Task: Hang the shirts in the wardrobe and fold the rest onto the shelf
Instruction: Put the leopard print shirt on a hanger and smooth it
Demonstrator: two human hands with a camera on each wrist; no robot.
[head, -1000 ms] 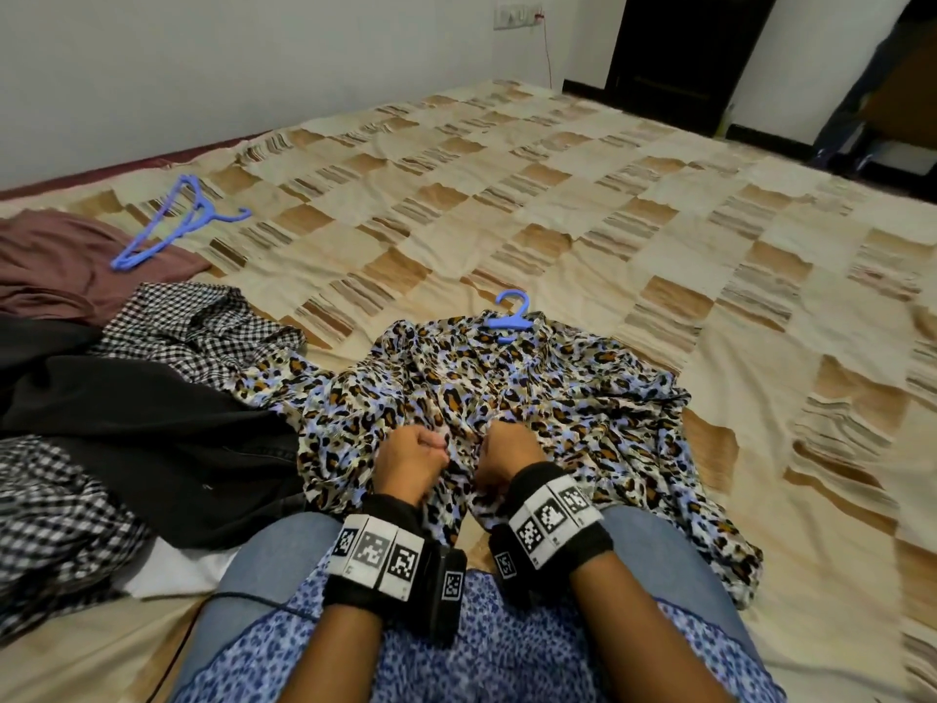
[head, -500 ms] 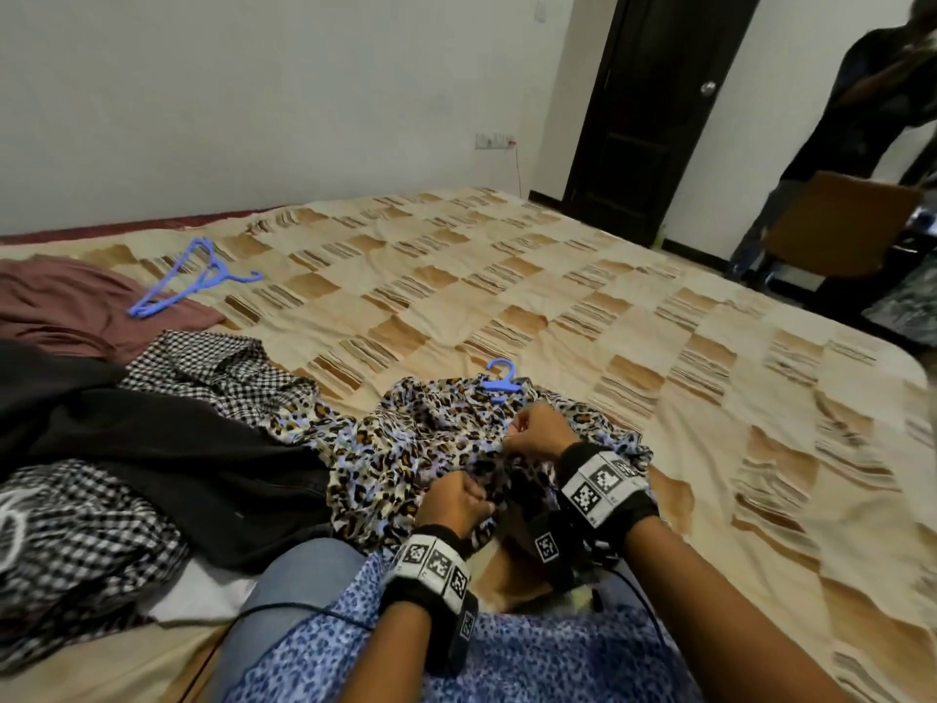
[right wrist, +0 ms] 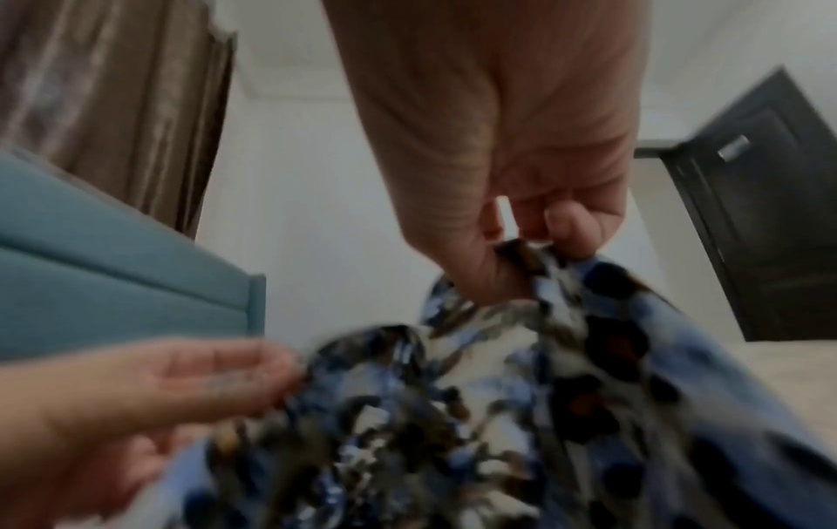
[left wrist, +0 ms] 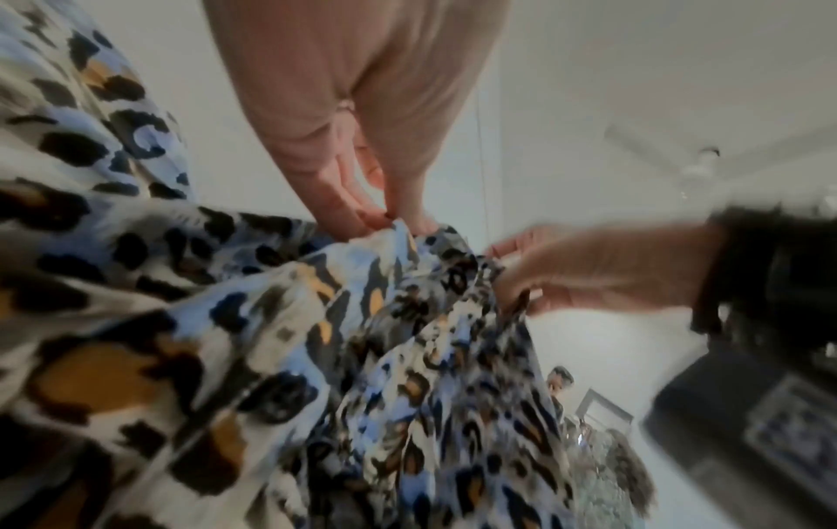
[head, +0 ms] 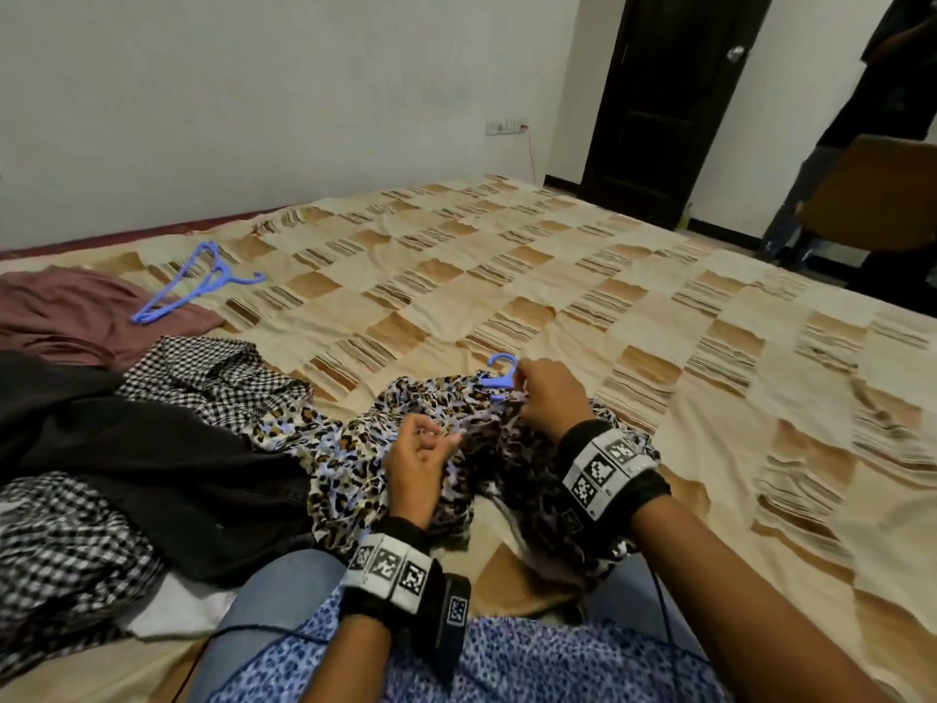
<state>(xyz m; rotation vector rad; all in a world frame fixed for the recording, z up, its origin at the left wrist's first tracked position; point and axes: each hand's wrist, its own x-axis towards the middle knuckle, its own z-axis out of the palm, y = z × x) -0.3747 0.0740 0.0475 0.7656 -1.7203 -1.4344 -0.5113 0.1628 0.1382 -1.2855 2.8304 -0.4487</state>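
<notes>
Head view: both the left hand (head: 416, 461) and right hand (head: 550, 395) pinch the leopard-print shirt (head: 350, 449) with curled fingers (head: 527, 370).

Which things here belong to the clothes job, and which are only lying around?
Job:
- leopard-print shirt, pinched by left hand and right hand
- blue hanger in it
- spare blue hangers
- checked shirt
- black garment
- maroon garment

Lying about:
- bedspread
- chair
- door
</notes>
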